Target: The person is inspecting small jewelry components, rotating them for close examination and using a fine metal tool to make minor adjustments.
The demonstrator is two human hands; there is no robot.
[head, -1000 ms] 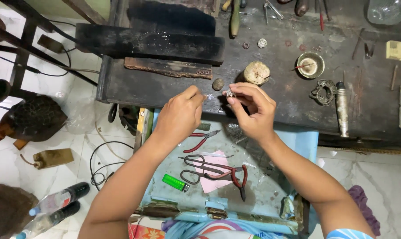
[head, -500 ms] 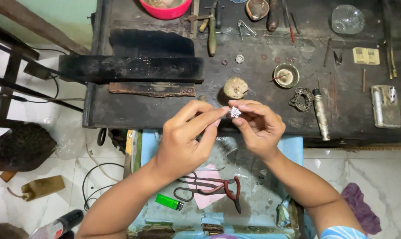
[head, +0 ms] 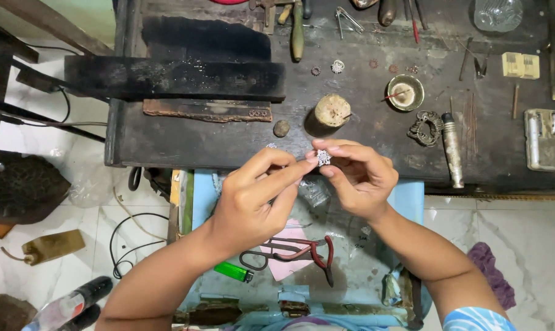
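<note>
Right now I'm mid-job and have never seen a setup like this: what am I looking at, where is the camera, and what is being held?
There is no machine here: these are a person's two bare hands, filmed by one camera worn on the head, looking straight down.

The left hand and right hand meet over the near edge of a dark, worn workbench. Between their fingertips they pinch a small silvery ornament, star-like in shape.

On the bench lie a round wooden stub, a small bowl, a pebble and a metal cylinder.

Below the hands is a blue tray with red-handled pliers, scissors and a green lighter.
</note>
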